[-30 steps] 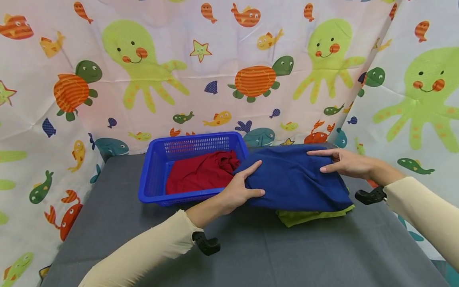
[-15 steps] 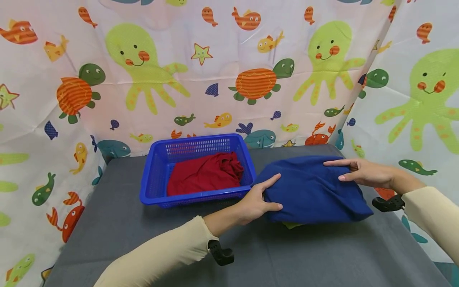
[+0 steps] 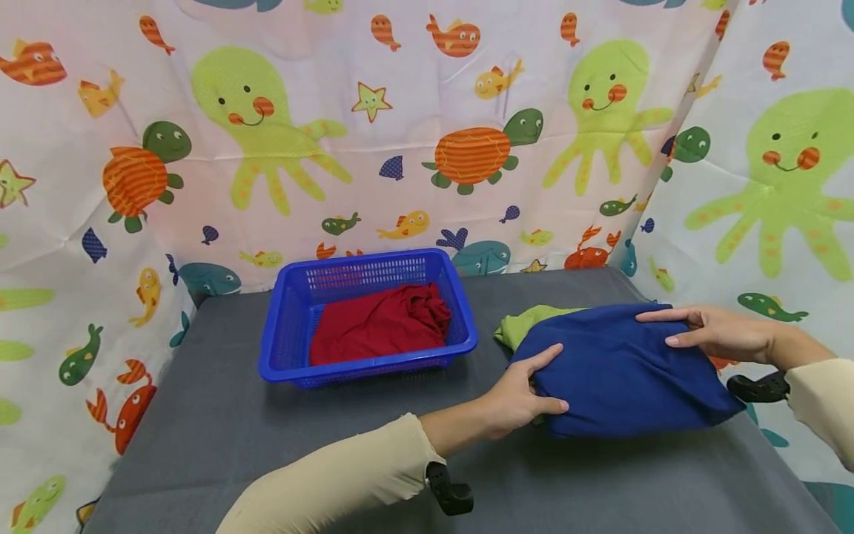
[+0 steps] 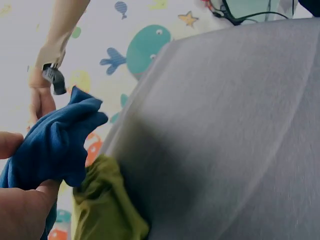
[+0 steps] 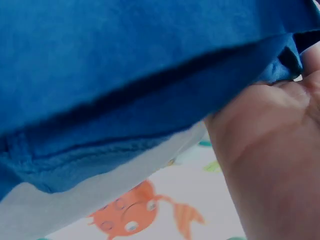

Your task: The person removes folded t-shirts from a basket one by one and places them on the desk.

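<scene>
Blue cloth (image 3: pixel 627 378) right of basket (image 3: pixel 373 368), partly covering green cloth (image 3: pixel 534 322), long axis leading away from basket; left hand (image 3: pixel 517 393), nearer basket, clamped on near end; right hand (image 3: pixel 723 334), fingers clamped on far end.

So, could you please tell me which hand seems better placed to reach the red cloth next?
Probably the left hand, which is nearer the basket holding the red cloth; the right hand is farther, across the blue cloth. Both grip that cloth, so the left would need freeing first.
</scene>
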Motion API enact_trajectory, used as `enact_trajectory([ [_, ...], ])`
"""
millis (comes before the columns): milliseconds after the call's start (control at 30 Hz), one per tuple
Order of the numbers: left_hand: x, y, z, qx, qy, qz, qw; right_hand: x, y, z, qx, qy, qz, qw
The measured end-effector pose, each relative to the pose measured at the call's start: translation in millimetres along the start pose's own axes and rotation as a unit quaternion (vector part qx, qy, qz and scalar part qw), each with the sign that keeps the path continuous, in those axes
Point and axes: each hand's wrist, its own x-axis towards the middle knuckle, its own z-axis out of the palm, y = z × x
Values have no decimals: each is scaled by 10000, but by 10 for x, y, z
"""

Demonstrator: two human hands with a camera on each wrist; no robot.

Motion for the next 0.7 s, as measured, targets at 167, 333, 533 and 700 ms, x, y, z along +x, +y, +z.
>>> enact_trajectory([
  [167,63,-94,179,78,53,-53,9999,-71,217,-18,211,-61,160,9996],
  [333,105,-171,321,139,17,-251,9996,-141,362,-59,188,-186,13,9996],
  [533,151,-230,438,13,-9,-364,9993,-204,439,-143,189,-293,190,9992],
  [700,186,-247,484,-226,-256,-381,9987,-260,495,-192,261,-300,280,9988],
])
